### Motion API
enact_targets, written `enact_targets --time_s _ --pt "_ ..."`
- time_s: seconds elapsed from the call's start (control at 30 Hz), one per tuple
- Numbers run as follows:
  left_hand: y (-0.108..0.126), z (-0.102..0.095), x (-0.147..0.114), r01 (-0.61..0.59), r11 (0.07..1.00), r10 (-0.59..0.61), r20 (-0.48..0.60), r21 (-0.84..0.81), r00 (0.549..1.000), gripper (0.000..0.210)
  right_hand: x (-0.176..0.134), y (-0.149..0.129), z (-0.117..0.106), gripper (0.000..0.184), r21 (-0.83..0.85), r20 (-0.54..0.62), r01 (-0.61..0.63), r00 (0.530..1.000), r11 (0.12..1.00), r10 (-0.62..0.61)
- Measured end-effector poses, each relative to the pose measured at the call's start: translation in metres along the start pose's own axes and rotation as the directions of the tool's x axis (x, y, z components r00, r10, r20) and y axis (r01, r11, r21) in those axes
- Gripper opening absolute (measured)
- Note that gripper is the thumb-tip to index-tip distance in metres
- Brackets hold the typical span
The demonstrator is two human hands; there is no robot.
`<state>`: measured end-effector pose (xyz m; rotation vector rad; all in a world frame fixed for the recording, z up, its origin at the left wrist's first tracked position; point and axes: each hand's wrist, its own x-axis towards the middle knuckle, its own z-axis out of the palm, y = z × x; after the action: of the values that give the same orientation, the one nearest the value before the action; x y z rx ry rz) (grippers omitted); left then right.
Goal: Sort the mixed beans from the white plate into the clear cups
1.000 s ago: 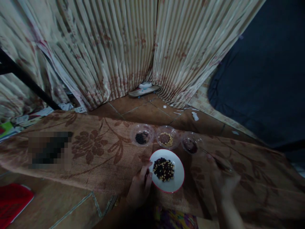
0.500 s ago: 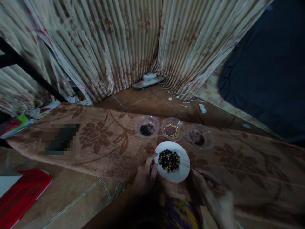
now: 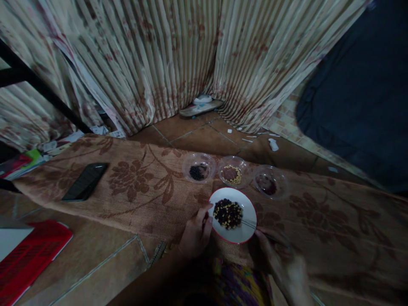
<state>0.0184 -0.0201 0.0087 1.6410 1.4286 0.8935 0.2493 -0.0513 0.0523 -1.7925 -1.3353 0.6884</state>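
Note:
A white plate with a red rim (image 3: 248, 208) carries a mixed heap of dark and yellow beans (image 3: 228, 213). My left hand (image 3: 196, 231) pinches the plate's left edge between thumb and fingers. At the plate's right side, my right hand (image 3: 283, 263) is closed on a thin-pronged metal utensil (image 3: 248, 224), whose tips reach the heap's right edge; whether it is chopsticks or a fork is unclear. Beyond the plate stand three clear plastic bowls: one with black beans (image 3: 198, 171), one with yellow beans (image 3: 234, 174), one with dark red beans (image 3: 267, 187).
A brown floral cloth (image 3: 143, 212) covers the long narrow surface. A dark phone (image 3: 85, 182) lies on its left part. Striped curtains (image 3: 178, 55) hang behind, with a skateboard (image 3: 200, 109) on the tiles below. A red item (image 3: 38, 259) is at lower left.
The whole view has shifted slightly. My right hand and the utensil have moved a little relative to the plate, with its tips still by the beans. My left hand keeps its hold.

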Motion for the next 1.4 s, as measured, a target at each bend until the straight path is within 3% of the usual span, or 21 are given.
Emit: enact_targets --time_s 0.5,0.7,0.83,0.93,1.0,1.07,1.17,1.3,1.4 --pt "0.0 0.0 0.0 -0.004 1.0 0.004 -0.015 -0.004 1.0 0.037 0.0 0.006 -0.001 0.032 0.012 -0.016 0.043 0.999 0.999 -0.043" --pt "-0.001 0.001 0.0 0.018 1.0 -0.018 -0.016 0.004 1.0 0.038 0.004 0.012 -0.006 0.03 0.052 -0.171 0.007 0.985 0.999 0.002" --pt "0.001 0.001 0.0 0.02 1.0 -0.02 -0.011 0.004 1.0 0.038 0.027 0.008 -0.014 0.033 0.06 -0.359 0.002 0.933 0.998 0.02" --pt "0.003 0.0 0.0 0.014 1.0 -0.015 -0.032 -0.015 0.999 0.038 0.057 0.008 -0.021 0.035 0.09 -0.497 0.082 0.867 0.993 -0.026" --pt "0.003 0.0 0.0 0.006 1.0 -0.007 -0.049 -0.027 0.999 0.039 0.078 0.012 -0.023 0.036 0.117 -0.615 0.135 0.787 0.984 -0.035" --pt "0.001 0.0 0.001 -0.008 0.999 0.006 -0.054 -0.031 0.999 0.039 0.093 0.016 -0.023 0.038 0.127 -0.644 0.148 0.764 0.981 -0.032" --pt "-0.002 0.0 0.001 -0.02 0.999 0.019 -0.042 -0.029 0.999 0.038 0.099 0.019 -0.018 0.038 0.163 -0.625 0.143 0.78 0.976 -0.01" --pt "-0.001 -0.001 0.001 -0.024 1.0 0.024 -0.025 -0.014 0.999 0.037 0.077 0.014 -0.009 0.035 0.222 -0.599 0.106 0.799 0.969 0.049" --pt "0.002 -0.002 0.001 -0.027 0.999 0.026 -0.016 -0.02 1.0 0.038 0.052 0.008 -0.005 0.034 0.233 -0.496 0.023 0.863 0.972 0.099"
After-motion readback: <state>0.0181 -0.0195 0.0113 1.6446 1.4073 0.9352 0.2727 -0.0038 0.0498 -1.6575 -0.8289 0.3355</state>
